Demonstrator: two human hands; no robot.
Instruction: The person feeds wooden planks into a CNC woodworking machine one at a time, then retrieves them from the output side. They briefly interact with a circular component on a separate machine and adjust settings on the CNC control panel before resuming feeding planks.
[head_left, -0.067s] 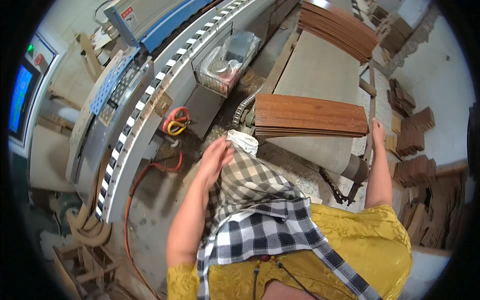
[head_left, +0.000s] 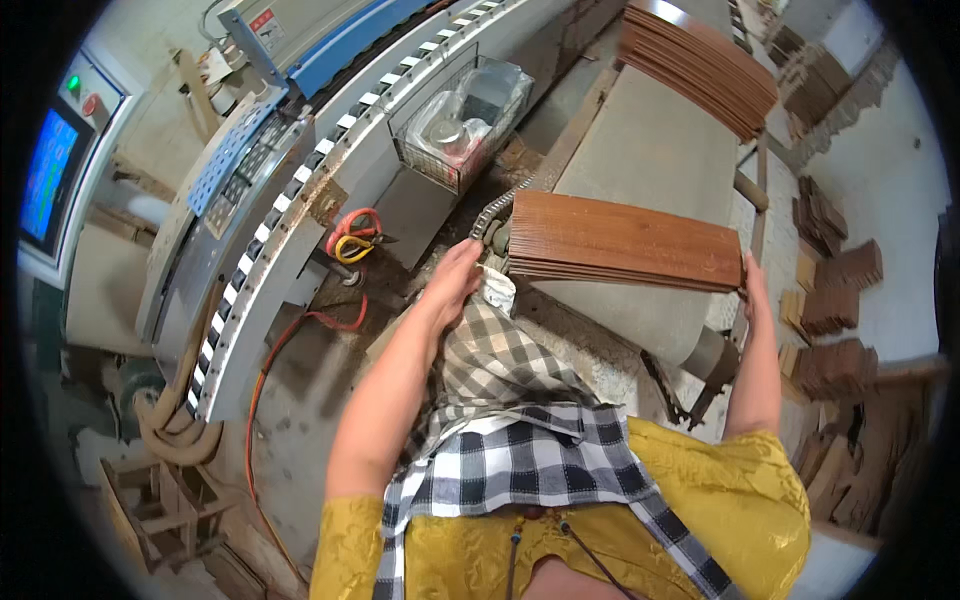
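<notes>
A stack of reddish-brown wood boards [head_left: 625, 235] lies across the near end of a grey conveyor belt [head_left: 650, 130]. At its right end my right hand [head_left: 757, 290] is upright, fingers stretched and against the board ends. My left hand [head_left: 455, 275] is just off the stack's lower left corner, fingers extended and holding nothing I can see. A crumpled white piece [head_left: 497, 288] with dark print sits beside it, by my checked apron [head_left: 520, 350].
Farther along the belt lies another board stack [head_left: 700, 65]. To the left runs a machine rail [head_left: 270, 225] with a wire basket [head_left: 455, 130] and red and yellow scissors [head_left: 355, 238]. An orange hose [head_left: 262, 400] trails on the floor. More board piles [head_left: 835, 300] stand right.
My left hand has moved up and right, closer to the stack's left end. My right hand has come against its right end. The whole view has shifted slightly.
</notes>
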